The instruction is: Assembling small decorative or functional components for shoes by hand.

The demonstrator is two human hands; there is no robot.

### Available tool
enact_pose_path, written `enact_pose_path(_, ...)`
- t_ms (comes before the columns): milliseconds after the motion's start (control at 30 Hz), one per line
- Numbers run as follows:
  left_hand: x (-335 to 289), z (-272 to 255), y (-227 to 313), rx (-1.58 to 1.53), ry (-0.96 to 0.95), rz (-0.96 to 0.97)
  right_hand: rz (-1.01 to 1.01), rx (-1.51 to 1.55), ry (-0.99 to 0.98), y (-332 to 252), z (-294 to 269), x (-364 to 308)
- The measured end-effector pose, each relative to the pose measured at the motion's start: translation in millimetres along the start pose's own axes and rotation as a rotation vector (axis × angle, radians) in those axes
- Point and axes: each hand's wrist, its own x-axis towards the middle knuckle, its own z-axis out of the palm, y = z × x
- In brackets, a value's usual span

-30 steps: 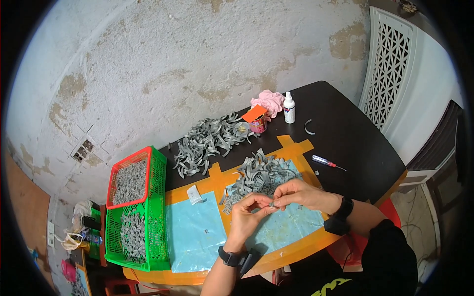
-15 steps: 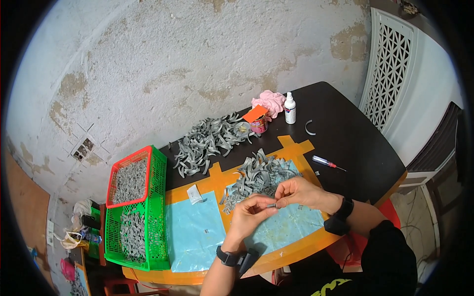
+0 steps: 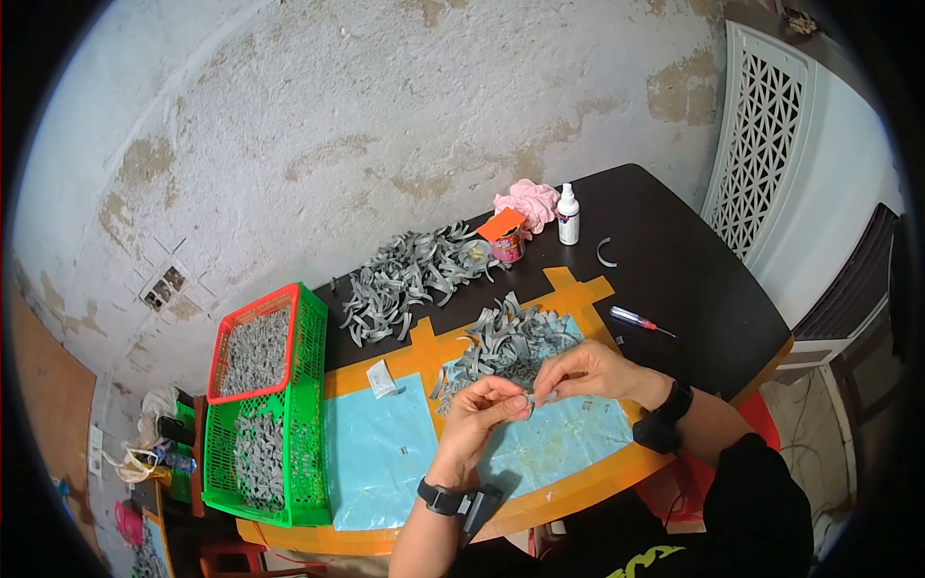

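My left hand (image 3: 482, 416) and my right hand (image 3: 584, 374) meet fingertip to fingertip over the near part of the blue sheet (image 3: 568, 435). Between them is a small grey strip piece (image 3: 530, 399), pinched by the fingers of both hands; its exact shape is mostly covered. Just beyond the hands lies a heap of curved grey strips (image 3: 506, 337), with smaller grey bits at its left edge. A larger pile of similar curved strips (image 3: 409, 275) rests farther back on the dark tabletop.
On the left stand a green basket (image 3: 310, 405) and a red-rimmed basket (image 3: 252, 397), both holding small grey pieces. At the back are a pink cloth (image 3: 530, 200), a tin (image 3: 508, 248) and a white bottle (image 3: 568, 217). A screwdriver (image 3: 636, 318) lies to the right.
The fingers have shifted slightly around the small piece, the right hand's fingertips moving a little to the left. Both hands stay together in the same place.
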Motion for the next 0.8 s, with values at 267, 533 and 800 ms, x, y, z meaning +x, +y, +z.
enact_pose_path(267,0.7,0.6,-5.1,0.065,-0.044,-0.009,0.112,0.006,-0.114,-1.9,-1.6,-0.8)
enact_pose_path(533,0.8,4.8,-7.4,0.041,-0.027,0.026,0.293,0.078,0.117,-6.6,3.3,0.8)
enact_pose_path(800,0.8,6.6,-7.3,0.134,-0.044,0.071,0.298,0.076,0.088,1.4,0.7,-0.5)
